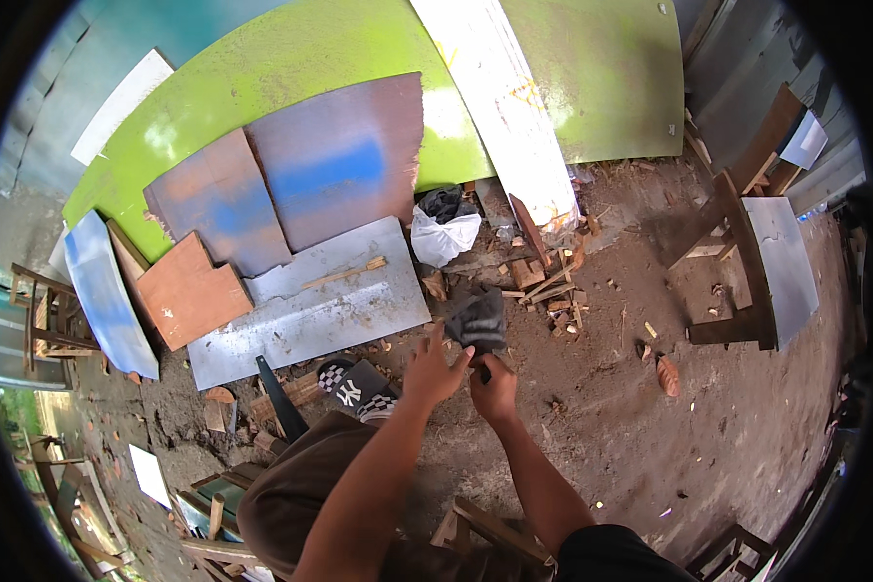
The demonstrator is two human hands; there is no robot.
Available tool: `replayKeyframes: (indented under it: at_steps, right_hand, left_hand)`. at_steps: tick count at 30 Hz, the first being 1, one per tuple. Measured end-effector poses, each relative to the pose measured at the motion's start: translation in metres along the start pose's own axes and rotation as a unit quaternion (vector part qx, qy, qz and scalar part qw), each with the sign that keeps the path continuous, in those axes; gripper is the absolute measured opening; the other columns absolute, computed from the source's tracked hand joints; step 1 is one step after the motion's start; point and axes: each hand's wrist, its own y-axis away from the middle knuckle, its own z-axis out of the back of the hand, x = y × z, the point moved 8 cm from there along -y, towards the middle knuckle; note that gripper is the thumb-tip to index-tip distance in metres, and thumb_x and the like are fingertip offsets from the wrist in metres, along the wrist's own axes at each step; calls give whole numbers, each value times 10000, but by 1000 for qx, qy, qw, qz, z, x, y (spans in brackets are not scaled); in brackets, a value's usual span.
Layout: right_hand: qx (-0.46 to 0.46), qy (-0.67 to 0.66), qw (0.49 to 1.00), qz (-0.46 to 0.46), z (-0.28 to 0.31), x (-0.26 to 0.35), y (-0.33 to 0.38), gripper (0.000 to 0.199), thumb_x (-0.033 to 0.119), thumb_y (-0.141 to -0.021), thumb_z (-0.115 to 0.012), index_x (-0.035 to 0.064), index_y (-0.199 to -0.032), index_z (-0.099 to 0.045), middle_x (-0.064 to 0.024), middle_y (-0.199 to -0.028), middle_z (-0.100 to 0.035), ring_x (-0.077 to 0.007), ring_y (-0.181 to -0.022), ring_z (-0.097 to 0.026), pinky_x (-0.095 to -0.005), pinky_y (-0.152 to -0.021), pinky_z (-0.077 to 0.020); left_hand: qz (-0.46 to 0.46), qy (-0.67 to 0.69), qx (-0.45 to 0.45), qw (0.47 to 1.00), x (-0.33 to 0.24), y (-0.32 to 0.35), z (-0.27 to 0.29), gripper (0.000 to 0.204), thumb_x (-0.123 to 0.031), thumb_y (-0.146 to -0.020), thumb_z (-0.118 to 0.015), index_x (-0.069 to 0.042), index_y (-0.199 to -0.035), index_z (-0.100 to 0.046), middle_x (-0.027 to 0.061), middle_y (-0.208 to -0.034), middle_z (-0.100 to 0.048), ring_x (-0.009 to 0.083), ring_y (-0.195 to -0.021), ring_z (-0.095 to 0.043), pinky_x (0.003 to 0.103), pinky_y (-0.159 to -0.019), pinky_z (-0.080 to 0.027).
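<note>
A person crouched over a dirt floor (650, 427) works a dark grey cloth (479, 320) between both hands, seen from a head-worn camera. The left hand (434, 369) is half open, fingers spread and lifted, its fingertips touching the cloth's lower left edge. The right hand (495, 388) is curled into a loose fist just below the cloth; it seems to pinch the lower hem, though whether it truly has hold of it cannot be told from this view. The cloth hangs or stands just ahead of both hands, its long axis running away from the person, toward a litter of wood scraps (543, 281). Both hands sit equally close to it, the left slightly higher. A grey metal sheet (301, 310) lies flat on the floor to the left, with painted boards (330, 165) leaning behind it and a white bag (443, 238) beyond the cloth. A black sandal (354, 388) shows by the person's knee.
</note>
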Motion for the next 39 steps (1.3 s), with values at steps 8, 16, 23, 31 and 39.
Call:
replayKeyframes:
  at_steps: [8,16,23,31,39]
  right_hand:
    - [80,-31,996,13,65,13,19,398,-197,-819,-539,28,-1076,-743,-126,-922,-572,-229,-697,-540,-347,-647,-454]
    - [-56,-180,976,112,144,139,-35,456,-197,-759,-438,-34,-1047,-752,-26,-839,-499,-110,-752,-450,-265,-665,-336]
    - [-49,-317,892,320,190,307,28,457,-108,-664,-459,-69,-1015,-748,-83,-846,-590,-163,-802,-518,-290,-715,-404]
    - [-1,-333,783,525,202,473,148,85,-17,-892,-637,56,-893,-680,-142,-779,-642,-171,-690,-573,-282,-624,-434]
    - [423,-107,794,423,71,506,229,483,-79,-773,-485,7,-1126,-803,-146,-711,-721,-184,-621,-690,-317,-603,-532]
  left_hand:
    - [-83,51,-112,989,-23,22,-40,642,-290,-926,-840,-165,-1501,-582,300,-1462,-545,449,-1350,-572,503,-1047,-530]
    - [-53,194,-208,957,-85,36,99,257,-124,-973,-706,38,-1173,-703,296,-1015,-749,503,-987,-717,517,-850,-560]
    - [-226,296,-220,902,-123,225,221,207,-56,-1051,-643,23,-1240,-678,186,-983,-747,236,-895,-727,325,-800,-534]
    - [-395,445,-394,701,-101,503,347,396,150,-1011,-557,113,-1404,-594,189,-1346,-681,229,-1293,-643,319,-1098,-475]
    - [-172,285,-508,795,17,596,270,351,103,-954,-625,45,-1283,-735,154,-967,-757,207,-819,-699,319,-768,-552]
